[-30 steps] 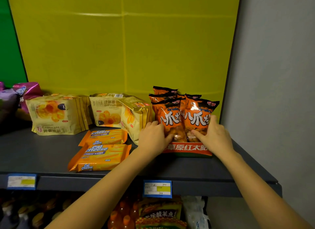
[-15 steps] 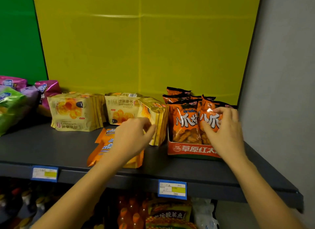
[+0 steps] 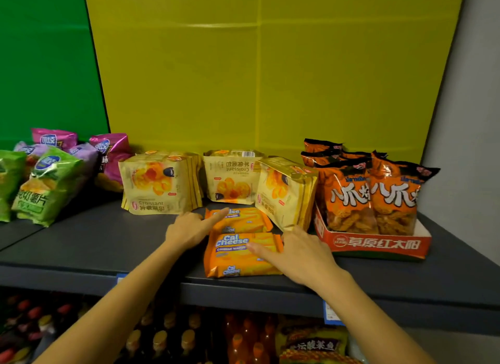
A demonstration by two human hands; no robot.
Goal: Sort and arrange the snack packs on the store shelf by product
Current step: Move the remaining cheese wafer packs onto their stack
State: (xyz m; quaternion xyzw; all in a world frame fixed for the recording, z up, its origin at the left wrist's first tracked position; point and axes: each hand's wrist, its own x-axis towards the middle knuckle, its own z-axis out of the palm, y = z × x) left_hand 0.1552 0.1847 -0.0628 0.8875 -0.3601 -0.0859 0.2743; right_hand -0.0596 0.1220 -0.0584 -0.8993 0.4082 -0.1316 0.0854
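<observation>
Two flat glossy orange Cal Cheese wafer packs [image 3: 240, 239] lying on matte dark grey shelf [image 3: 94, 244], one behind other. Left hand [image 3: 189, 228] resting at rear pack's left end, fingers spread loose, clamping nothing. Right hand [image 3: 297, 251] lying palm-down on front pack, fingers apart. Crinkly yellow croissant bags [image 3: 159, 186] standing behind; puffy orange snack bags [image 3: 373, 193] sitting in red cardboard tray [image 3: 378, 244].

a shop: dark shelf [image 3: 81, 244] of snack packs [image 3: 159, 186], price tag [image 3: 331, 313] on edge.
</observation>
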